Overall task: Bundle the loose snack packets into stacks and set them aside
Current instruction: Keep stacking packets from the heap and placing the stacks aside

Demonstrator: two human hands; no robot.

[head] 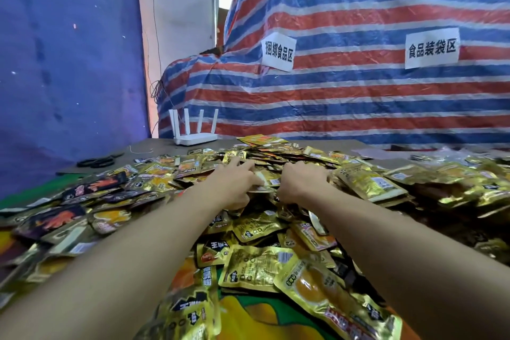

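Left grip is reaching into the middle of the heap, its first fingers stretching forward while the thumb is pinching a pale-edged packet against the fingers below. Right grip is lying just beside it, knuckles up, with its fingers curling down among the packets. Its fingertips are hiding in the foil, so I cannot tell whether it is holding anything.

Behind everything, a striped tarp in red, blue and white is hanging over a bulky shape and filling the right and centre of the view. A blue sheet is covering the left side.

Below them, the desk is carrying the gold packets, which are lying loose in a wide heap from the near edge to the far side, overlapping at all angles. A printed cloth in orange, yellow and green is showing under them at the near edge. Some dark packets are lying mixed in on the left.

Two white paper signs with black characters are sticking to the tarp, the left sign and the right sign. A white router is standing at the far edge of the desk with its four aerials pointing up. Black scissors are lying on the bare desk to the far left, and a thin string is lying between them and the router.
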